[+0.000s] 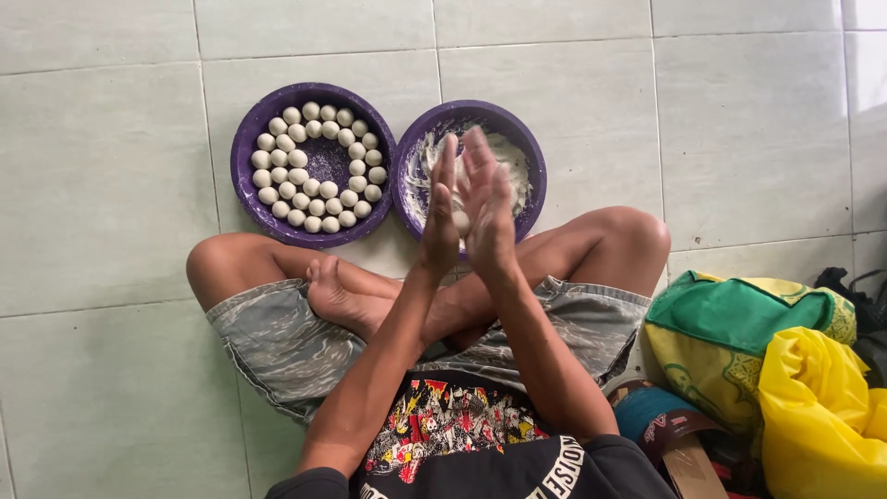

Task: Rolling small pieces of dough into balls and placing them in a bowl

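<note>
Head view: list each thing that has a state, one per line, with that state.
Left hand: flat, pressed toward the right, dough ball between.
Right hand: flat, floury, against the dough.
Dough ball: caught between the palms, mostly hidden.
Left bowl: holds rolled white balls ringed round a bare centre.
Right bowl: smeared with white dough.
Yellow bag: crumpled, on the floor.

We sit cross-legged on the tiled floor (pixel 111 185) with 2 basins ahead of our knees, side by side and touching; the left basin (pixel 242 157) holds dough balls (pixel 314 166) in rings; our left hand (pixel 442 208) and right hand (pixel 488 208) press together over the right basin (pixel 531 162); bags (pixel 767 370) lie at our right.
</note>
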